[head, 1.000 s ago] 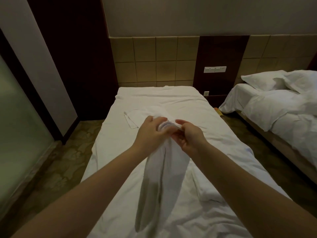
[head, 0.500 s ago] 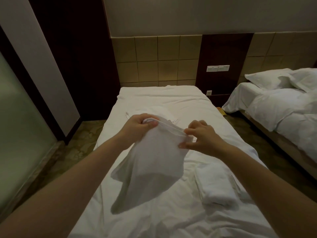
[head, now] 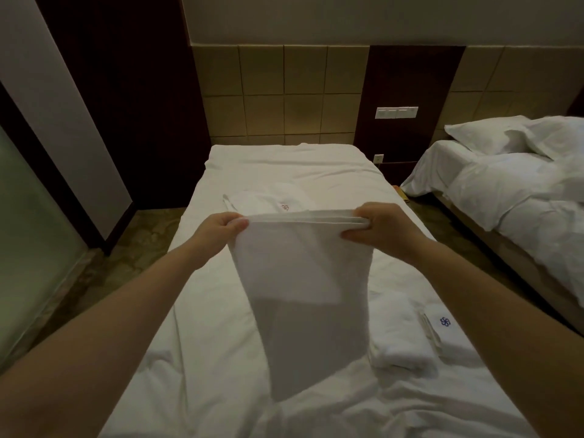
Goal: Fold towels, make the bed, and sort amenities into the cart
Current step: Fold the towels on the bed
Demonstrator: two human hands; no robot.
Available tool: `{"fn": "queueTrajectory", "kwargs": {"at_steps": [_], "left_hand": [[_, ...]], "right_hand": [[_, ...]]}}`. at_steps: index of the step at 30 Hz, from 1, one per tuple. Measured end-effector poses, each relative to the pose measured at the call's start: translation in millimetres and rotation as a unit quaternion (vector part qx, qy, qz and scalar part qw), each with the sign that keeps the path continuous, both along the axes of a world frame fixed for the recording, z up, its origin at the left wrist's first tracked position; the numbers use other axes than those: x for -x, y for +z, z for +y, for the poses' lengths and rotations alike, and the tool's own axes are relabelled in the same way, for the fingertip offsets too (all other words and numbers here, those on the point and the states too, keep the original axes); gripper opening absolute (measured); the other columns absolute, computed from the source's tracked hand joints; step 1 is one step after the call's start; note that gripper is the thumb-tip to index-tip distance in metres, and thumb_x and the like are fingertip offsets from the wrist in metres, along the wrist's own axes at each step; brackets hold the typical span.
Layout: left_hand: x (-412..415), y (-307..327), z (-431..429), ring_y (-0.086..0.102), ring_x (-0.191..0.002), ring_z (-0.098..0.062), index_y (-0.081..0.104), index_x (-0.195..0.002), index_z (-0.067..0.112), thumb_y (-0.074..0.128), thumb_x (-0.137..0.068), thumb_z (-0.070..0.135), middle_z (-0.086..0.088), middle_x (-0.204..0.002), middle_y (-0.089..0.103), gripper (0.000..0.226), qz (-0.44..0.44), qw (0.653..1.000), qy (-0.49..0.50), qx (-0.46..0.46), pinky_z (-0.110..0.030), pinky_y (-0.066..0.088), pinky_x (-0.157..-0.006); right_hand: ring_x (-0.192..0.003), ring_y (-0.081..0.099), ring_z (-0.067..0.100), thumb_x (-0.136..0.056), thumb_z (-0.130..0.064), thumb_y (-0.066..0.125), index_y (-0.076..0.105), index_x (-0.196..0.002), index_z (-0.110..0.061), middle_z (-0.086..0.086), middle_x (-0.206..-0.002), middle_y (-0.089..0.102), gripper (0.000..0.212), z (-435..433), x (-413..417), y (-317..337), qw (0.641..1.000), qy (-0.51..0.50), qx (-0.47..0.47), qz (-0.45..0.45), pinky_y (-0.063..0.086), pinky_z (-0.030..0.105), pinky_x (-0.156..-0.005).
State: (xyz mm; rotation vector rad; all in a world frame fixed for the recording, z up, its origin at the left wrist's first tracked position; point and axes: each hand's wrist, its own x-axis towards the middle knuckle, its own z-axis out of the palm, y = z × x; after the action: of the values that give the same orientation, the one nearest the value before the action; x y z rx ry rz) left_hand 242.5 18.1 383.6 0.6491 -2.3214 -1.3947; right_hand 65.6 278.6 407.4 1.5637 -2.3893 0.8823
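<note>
Fingers of our left hand and right hand pinch the top corners of a white towel; we hold it stretched, hanging over the bed, with a folded towel lying to its right.

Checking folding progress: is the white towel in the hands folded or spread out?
Folded: the white cloth towel shows stacked layered edges along its top, pinched by the left hand and right hand.
</note>
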Motion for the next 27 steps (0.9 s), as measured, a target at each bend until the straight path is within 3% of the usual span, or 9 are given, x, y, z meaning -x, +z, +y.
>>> {"fn": "queueTrajectory", "kwargs": {"at_steps": [4,7,10,13,16,20,22,25,27], "left_hand": [[19,-39,-7,0.053,-0.081,-0.021,0.061,-0.08,0.019,0.049,-0.097,0.02,-0.002,-0.08,0.058,0.021,-0.051,0.998,0.01,-0.025,-0.036,0.046,-0.075],[34,-59,-6,0.055,-0.088,-0.02,0.061,-0.091,0.022,0.067,-0.085,0.029,0.001,-0.092,0.057,0.011,-0.073,0.997,-0.028,0.006,-0.033,0.045,-0.078],[47,-78,1,0.047,-0.096,-0.014,0.057,-0.109,0.022,0.084,-0.067,0.03,0.002,-0.11,0.047,0.051,-0.091,0.984,-0.093,0.125,-0.025,0.043,-0.084],[56,-91,11,0.046,-0.099,-0.013,0.053,-0.12,0.018,0.079,-0.073,0.034,0.002,-0.119,0.04,0.055,-0.051,0.979,-0.113,0.161,-0.021,0.042,-0.086],[64,-93,31,0.048,-0.102,-0.013,0.055,-0.116,0.024,0.066,-0.08,0.052,0.003,-0.122,0.038,0.048,-0.036,0.984,-0.134,0.109,-0.022,0.042,-0.088],[71,-96,56,0.046,-0.115,-0.017,0.062,-0.101,0.032,0.058,-0.076,0.061,0.002,-0.136,0.036,0.038,-0.043,0.986,-0.14,0.074,-0.038,0.044,-0.098],[71,-95,66,0.047,-0.112,-0.013,0.061,-0.086,0.035,0.055,-0.073,0.064,0.007,-0.129,0.042,0.032,-0.032,0.989,-0.141,0.026,-0.032,0.043,-0.096],[67,-84,74,0.057,-0.089,-0.012,0.058,-0.071,0.03,0.041,-0.074,0.068,0.006,-0.095,0.059,0.042,-0.031,0.98,-0.192,-0.037,-0.014,0.043,-0.075],[66,-80,72,0.062,-0.086,-0.014,0.066,-0.082,0.026,0.042,-0.079,0.071,0.007,-0.091,0.066,0.051,-0.085,0.966,-0.244,-0.026,-0.021,0.049,-0.078]], "right_hand": [[-0.061,0.047,0.02,-0.08,-0.021,0.075,0.061,-0.071,-0.002,0.003,-0.068,0.052,0.025,-17,8,-7,0.998,-0.001,-0.046,0.035,0.038,0.029,-0.057],[-0.059,0.045,0.016,-0.081,-0.022,0.073,0.059,-0.068,0.001,0.01,-0.065,0.054,0.03,-27,13,-9,0.998,-0.035,-0.029,-0.052,0.038,0.031,-0.057],[-0.054,0.039,0.009,-0.079,-0.021,0.075,0.057,-0.063,0.003,0.009,-0.057,0.05,0.034,-34,17,-2,0.991,-0.057,-0.009,-0.12,0.033,0.025,-0.054],[-0.054,0.035,0.011,-0.079,-0.019,0.075,0.05,-0.053,-0.007,0.001,-0.052,0.043,0.038,-38,19,8,0.983,-0.079,-0.004,-0.169,0.031,0.026,-0.056],[-0.052,0.032,0.011,-0.081,-0.022,0.072,0.042,-0.049,-0.014,-0.004,-0.049,0.037,0.044,-44,21,17,0.978,-0.126,-0.034,-0.161,0.027,0.028,-0.057],[-0.052,0.035,0.013,-0.081,-0.031,0.07,0.055,-0.061,0.003,0.002,-0.052,0.042,0.042,-51,18,24,0.968,-0.18,-0.114,-0.134,0.029,0.029,-0.056],[-0.055,0.038,0.015,-0.081,-0.033,0.069,0.056,-0.065,0.004,0.004,-0.054,0.043,0.042,-51,15,28,0.961,-0.202,-0.149,-0.119,0.029,0.029,-0.054],[-0.053,0.038,0.014,-0.081,-0.038,0.067,0.056,-0.065,0.0,0.004,-0.055,0.044,0.042,-49,11,35,0.949,-0.22,-0.208,-0.087,0.027,0.025,-0.049],[-0.055,0.04,0.015,-0.08,-0.038,0.066,0.061,-0.074,0.007,0.007,-0.06,0.048,0.045,-47,11,38,0.943,-0.222,-0.234,-0.08,0.03,0.027,-0.052]]}}
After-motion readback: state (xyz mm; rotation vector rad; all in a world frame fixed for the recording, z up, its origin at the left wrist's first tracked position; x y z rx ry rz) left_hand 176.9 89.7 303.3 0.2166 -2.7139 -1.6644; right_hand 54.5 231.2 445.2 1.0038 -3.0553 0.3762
